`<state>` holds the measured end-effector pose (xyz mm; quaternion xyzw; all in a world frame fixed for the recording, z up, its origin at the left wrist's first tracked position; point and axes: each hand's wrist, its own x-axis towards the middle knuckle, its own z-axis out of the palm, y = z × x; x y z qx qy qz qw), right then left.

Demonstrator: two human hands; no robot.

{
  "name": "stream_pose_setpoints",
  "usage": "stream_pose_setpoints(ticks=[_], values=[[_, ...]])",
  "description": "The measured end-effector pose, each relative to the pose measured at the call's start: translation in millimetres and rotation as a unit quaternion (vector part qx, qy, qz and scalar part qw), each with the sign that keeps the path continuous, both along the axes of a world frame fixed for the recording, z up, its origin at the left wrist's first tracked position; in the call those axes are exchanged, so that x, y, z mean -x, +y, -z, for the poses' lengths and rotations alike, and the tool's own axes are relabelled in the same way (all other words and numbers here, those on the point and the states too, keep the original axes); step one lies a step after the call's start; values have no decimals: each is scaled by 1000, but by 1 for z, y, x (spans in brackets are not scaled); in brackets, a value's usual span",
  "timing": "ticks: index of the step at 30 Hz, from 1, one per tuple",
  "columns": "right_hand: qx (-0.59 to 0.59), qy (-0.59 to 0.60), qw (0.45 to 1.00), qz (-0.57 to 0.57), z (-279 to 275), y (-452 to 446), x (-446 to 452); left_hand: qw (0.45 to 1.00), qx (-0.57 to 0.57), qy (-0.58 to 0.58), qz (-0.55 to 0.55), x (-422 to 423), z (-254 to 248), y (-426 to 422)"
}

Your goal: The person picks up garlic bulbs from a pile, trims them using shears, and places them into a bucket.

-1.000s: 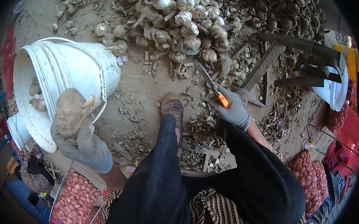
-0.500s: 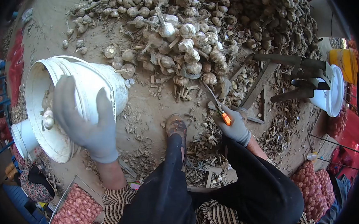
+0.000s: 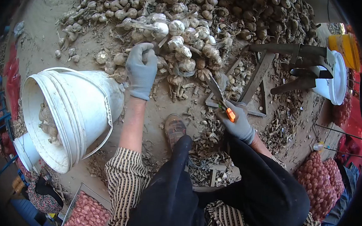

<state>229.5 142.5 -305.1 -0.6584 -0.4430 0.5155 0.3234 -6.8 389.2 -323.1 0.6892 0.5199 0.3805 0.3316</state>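
My left hand, in a grey glove, is at the near left edge of the garlic pile. Its fingers are bent, with the thumb apart, and I see nothing between them. Close by lie several garlic bulbs with dry stalks. My right hand, also gloved, grips orange-handled shears low over the right knee, blades pointing up toward the pile. A white bucket lies on its side at left, its mouth facing left, with garlic bulbs inside.
A metal frame stand sits on the ground at right, beside a white bucket and a yellow one. Dry trimmings litter the ground around my shoe. Reddish sacks and a crate of bulbs stand near me.
My left hand has moved from the bucket's mouth to the right and up, to the pile's edge. My right hand keeps hold of the shears, nearly still. The view has shifted slightly.
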Motion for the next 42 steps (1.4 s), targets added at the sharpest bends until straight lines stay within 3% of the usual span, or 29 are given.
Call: stream_pose_setpoints(ticks=[2,3,6,9,12,14,15,18,22,25,27,29,31,35,36,38,39,40,41,42], values=[[13,17,1000,7,8,-4,2,971,-167,168,36,-7,8,-2],[14,15,1000,6,9,-5,4,961,-176,213,17,-14,15,1],[-55,-1,998,15,4,1,6,970,-89,219,-63,-44,13,24],[2,-15,1000,12,4,-3,0,972,-75,200,-98,-59,20,61],[15,2,1000,22,7,-5,0,990,21,122,-70,-46,21,80],[9,-1,1000,16,2,-3,1,992,92,-80,-38,-34,12,63],[8,-2,1000,20,-3,1,-1,975,127,-182,-18,-31,7,52],[-77,-123,987,-68,-5,1,-4,926,239,-291,33,-14,-11,-24],[-30,-102,985,-136,1,-1,-6,911,344,-215,78,3,-8,-112],[-56,-100,980,-160,2,-2,-4,954,231,-45,184,7,-7,-136],[-21,-76,982,-173,3,-4,-5,957,212,-43,193,7,-10,-140],[11,-39,994,-105,11,-15,-2,906,352,-190,138,11,-11,-140],[37,11,999,-12,26,-22,-2,843,409,-323,133,28,4,-141],[37,3,999,-5,34,-31,-4,615,491,-612,80,60,-4,-140],[41,2,999,-33,23,-26,-4,628,482,-609,47,73,15,-140],[44,-13,996,-70,18,-25,-5,849,444,-282,-35,92,40,-133],[44,-13,996,-73,18,-24,-4,900,433,-35,47,80,21,-117],[55,-7,996,-69,18,-22,-4,901,430,-37,45,69,27,-112],[67,-1,996,-65,18,-19,-4,919,283,237,138,58,34,-108],[64,-1,996,-68,23,-21,-4,839,107,488,215,52,41,-104]])
